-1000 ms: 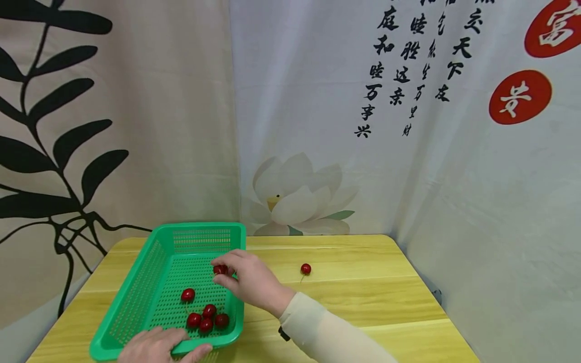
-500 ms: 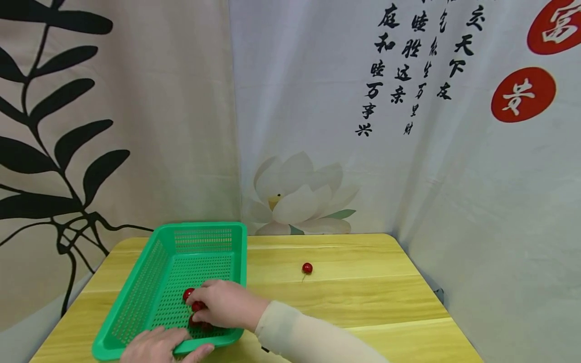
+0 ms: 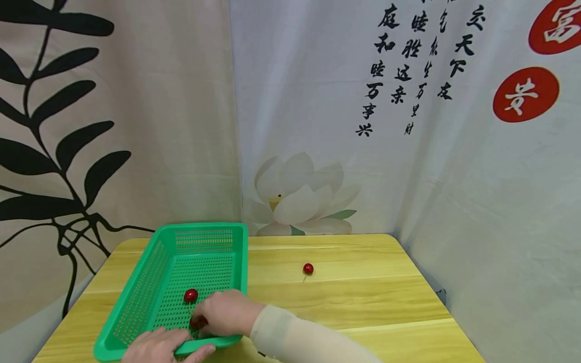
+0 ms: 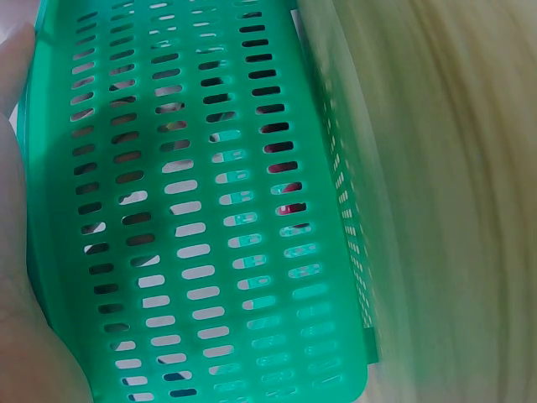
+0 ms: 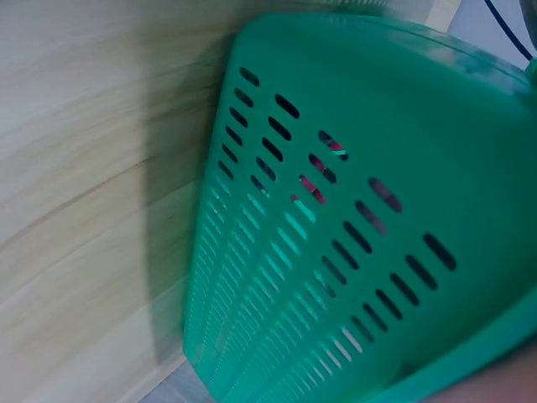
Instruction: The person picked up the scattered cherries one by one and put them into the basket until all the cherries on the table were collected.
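Observation:
A green plastic basket (image 3: 127,297) with slotted sides stands on the wooden table. My left hand (image 3: 159,345) grips its near rim, fingers over the edge and thumb outside; in the left wrist view part of that hand lies along the rim. Down inside the near right part of the basket, my right hand (image 3: 227,312) has its thumb and fingers curled about a dark red cherry (image 3: 198,322). Other cherries there are hidden behind this hand. A cherry (image 3: 190,296) lies on the basket floor just beyond the fingers. Both wrist views show red through the slots.
One cherry (image 3: 308,268) with a stem rests on the table (image 3: 363,292), right of the basket. Behind the table hangs a printed cloth (image 3: 299,101) with a lotus, dark leaves and writing. The basket's right wall rises beside my right forearm.
My right hand came from the basket's right wall with cherries in its fingers, moved left and toward me, then lower among the other cherries. My left hand stayed on the rim.

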Tool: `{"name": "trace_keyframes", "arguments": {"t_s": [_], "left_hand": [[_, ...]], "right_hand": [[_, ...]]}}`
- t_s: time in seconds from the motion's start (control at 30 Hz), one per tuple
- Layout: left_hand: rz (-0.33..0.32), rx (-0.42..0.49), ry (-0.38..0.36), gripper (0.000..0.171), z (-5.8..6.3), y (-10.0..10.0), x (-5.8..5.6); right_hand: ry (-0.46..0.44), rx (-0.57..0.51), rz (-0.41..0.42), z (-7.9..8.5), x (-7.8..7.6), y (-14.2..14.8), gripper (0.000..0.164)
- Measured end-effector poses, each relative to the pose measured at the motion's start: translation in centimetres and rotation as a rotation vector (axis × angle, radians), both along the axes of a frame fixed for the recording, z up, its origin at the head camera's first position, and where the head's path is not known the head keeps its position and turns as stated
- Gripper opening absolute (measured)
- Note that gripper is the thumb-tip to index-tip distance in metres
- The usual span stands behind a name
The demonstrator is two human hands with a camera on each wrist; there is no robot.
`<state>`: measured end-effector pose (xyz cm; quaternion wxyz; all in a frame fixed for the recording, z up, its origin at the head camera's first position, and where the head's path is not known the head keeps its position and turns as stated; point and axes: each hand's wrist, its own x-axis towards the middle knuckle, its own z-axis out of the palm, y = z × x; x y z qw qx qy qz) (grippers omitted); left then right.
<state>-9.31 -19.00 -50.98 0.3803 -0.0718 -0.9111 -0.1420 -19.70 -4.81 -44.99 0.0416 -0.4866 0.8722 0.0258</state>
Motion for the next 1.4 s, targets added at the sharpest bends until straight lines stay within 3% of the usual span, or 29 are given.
{"name": "trace_keyframes", "arguments": {"t_s": [0.17, 0.5, 1.4], "left_hand": [[0.003, 0.001, -0.026, 0.046, 0.02, 0.08, 0.09], [0.0, 0.005, -0.024, 0.046, -0.08, 0.06, 0.12], [0.01, 0.009, -0.014, 0.05, -0.27, 0.12, 0.0]], "right_hand": [[-0.039, 0.044, -0.039, -0.01, 0.16, -0.09, 0.023], [-0.018, 0.092, -0.064, -0.12, 0.18, -0.34, 0.023], [0.002, 0.076, -0.059, -0.18, 0.14, -0.22, 0.028]]}}
